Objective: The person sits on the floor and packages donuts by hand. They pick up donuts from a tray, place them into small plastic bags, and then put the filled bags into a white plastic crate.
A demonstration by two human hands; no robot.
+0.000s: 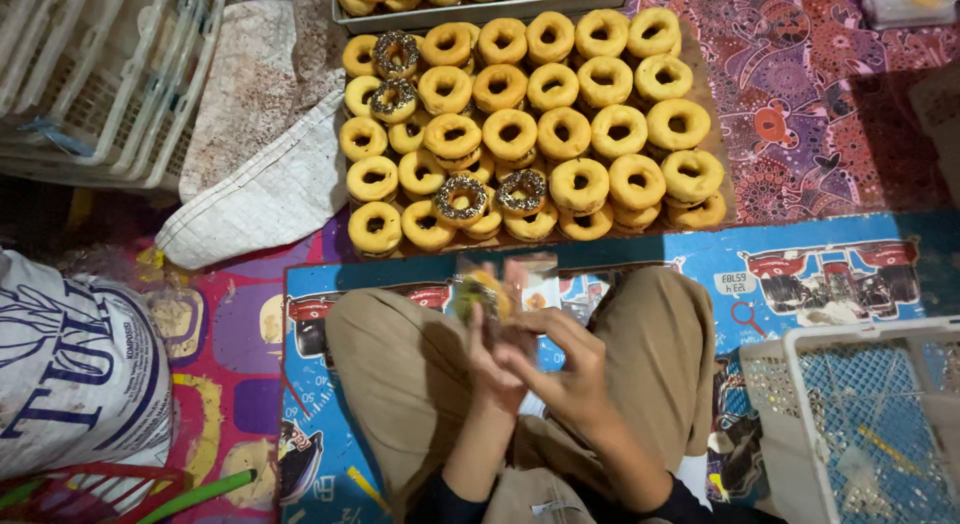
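Observation:
I sit cross-legged in tan trousers on a patterned mat. My left hand [493,369] and my right hand [565,359] meet in front of my knees, both gripping a clear plastic bag [500,284] with a doughnut [482,292] inside it. Just beyond the bag lies a board [715,149] stacked with many plain yellow doughnuts [565,134]. A few chocolate-sprinkled doughnuts [462,199] sit among them at the front and far left.
A metal tray [480,12] of more doughnuts is at the top. White cloth sacks [265,134] and stacked white crates [95,74] lie to the left. A printed sack [75,369] is at lower left, a white basket [860,424] at lower right.

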